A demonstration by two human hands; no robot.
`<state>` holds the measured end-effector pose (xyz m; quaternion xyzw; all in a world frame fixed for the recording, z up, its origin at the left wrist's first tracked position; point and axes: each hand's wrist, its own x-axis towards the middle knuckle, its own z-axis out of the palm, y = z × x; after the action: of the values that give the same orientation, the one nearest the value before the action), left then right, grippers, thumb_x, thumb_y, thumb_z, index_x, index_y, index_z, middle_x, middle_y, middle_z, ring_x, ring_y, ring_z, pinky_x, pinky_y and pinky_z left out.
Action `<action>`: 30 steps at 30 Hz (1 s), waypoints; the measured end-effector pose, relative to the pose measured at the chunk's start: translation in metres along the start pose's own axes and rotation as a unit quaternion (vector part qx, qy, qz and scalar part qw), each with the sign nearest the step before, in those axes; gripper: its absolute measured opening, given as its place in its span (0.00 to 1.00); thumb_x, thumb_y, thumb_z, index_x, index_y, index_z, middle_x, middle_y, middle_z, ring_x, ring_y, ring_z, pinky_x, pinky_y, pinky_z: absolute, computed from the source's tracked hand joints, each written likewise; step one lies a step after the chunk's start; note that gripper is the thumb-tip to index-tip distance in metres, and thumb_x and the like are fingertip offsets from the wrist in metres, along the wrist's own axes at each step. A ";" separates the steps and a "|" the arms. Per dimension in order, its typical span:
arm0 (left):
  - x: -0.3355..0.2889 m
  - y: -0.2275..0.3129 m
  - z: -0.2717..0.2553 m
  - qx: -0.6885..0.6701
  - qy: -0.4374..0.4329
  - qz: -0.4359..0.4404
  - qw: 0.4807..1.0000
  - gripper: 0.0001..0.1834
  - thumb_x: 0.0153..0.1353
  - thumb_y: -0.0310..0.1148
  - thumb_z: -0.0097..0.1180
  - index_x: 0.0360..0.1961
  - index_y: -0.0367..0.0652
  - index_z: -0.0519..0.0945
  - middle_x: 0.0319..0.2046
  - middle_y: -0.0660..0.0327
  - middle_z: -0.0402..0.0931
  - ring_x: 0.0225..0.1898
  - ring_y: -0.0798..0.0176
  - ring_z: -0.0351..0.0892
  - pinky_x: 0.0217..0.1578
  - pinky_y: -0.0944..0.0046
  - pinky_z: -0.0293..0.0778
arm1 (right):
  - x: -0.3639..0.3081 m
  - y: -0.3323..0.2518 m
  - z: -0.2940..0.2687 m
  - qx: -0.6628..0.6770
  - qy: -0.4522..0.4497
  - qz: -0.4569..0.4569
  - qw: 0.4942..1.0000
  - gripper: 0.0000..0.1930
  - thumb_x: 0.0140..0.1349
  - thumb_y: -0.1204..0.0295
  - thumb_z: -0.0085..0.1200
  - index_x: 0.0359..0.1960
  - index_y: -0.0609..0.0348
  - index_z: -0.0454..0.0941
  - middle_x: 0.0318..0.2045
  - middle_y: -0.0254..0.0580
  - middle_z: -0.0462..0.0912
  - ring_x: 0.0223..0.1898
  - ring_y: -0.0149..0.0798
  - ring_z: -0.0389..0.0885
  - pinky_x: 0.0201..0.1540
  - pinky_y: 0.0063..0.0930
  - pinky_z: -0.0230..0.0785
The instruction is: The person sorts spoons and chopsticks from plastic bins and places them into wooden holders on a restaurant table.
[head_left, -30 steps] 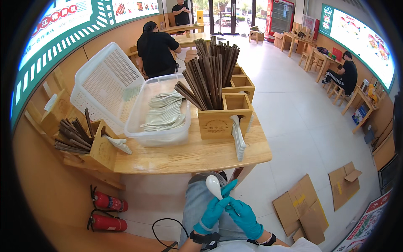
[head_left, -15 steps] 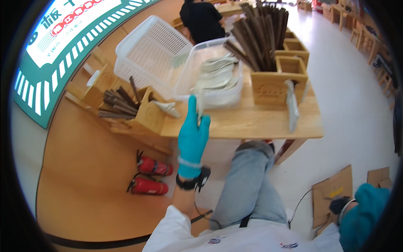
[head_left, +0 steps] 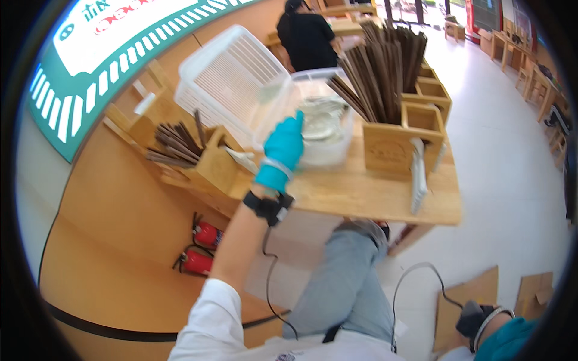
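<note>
My left hand [head_left: 284, 143], in a teal glove, reaches over the near left rim of a clear plastic tub [head_left: 328, 153]. One finger points toward the pile of white spoons [head_left: 324, 125] in the tub. Its other fingers are hidden or blurred, so whether it holds a spoon does not show. At the lower right edge, well away from the table, my right hand [head_left: 510, 338] shows only as teal glove, with its fingers out of sight.
A white slotted basket or lid [head_left: 232, 75] leans behind the tub. Wooden caddies with dark chopsticks [head_left: 385, 72] flank it on the wooden table [head_left: 355, 195]. Two red fire extinguishers [head_left: 198, 262] stand below left. A person in black [head_left: 306, 42] sits beyond. Cardboard [head_left: 463, 310] lies lower right.
My left hand has moved forward from the table's front edge to the tub. The white spoon that showed at its fingertips is no longer distinct. The right hand has sunk lower in view.
</note>
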<state>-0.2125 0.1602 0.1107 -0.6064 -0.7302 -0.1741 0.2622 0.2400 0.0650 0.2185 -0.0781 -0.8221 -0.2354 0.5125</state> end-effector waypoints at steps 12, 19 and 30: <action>-0.011 0.020 0.001 -0.005 0.119 0.053 0.991 0.21 0.57 0.26 0.50 0.53 0.40 0.75 0.32 0.53 0.77 0.33 0.50 0.77 0.35 0.52 0.76 | 0.014 0.015 0.004 0.041 0.002 -0.003 0.999 0.17 0.54 0.82 0.43 0.43 0.64 0.82 0.31 0.38 0.79 0.29 0.33 0.74 0.34 0.24 0.65; -0.012 0.055 -0.035 -0.089 0.002 -0.002 0.996 0.35 0.51 0.27 0.62 0.64 0.45 0.69 0.55 0.48 0.73 0.55 0.45 0.72 0.57 0.51 0.69 | 0.007 0.004 0.003 0.020 0.016 -0.028 0.999 0.17 0.56 0.80 0.43 0.44 0.65 0.82 0.29 0.38 0.78 0.27 0.31 0.73 0.32 0.23 0.64; -0.033 0.051 -0.038 -0.107 0.010 0.045 0.993 0.39 0.55 0.50 0.64 0.66 0.54 0.66 0.50 0.54 0.76 0.57 0.50 0.71 0.63 0.31 0.44 | 0.016 0.009 0.022 0.038 0.001 -0.013 0.999 0.17 0.59 0.78 0.42 0.46 0.66 0.82 0.26 0.37 0.77 0.24 0.29 0.72 0.29 0.20 0.64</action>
<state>-0.1522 0.1227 0.1183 -0.6617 -0.6763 -0.2457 0.2110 0.2182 0.0810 0.2273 -0.0478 -0.8311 -0.2103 0.5126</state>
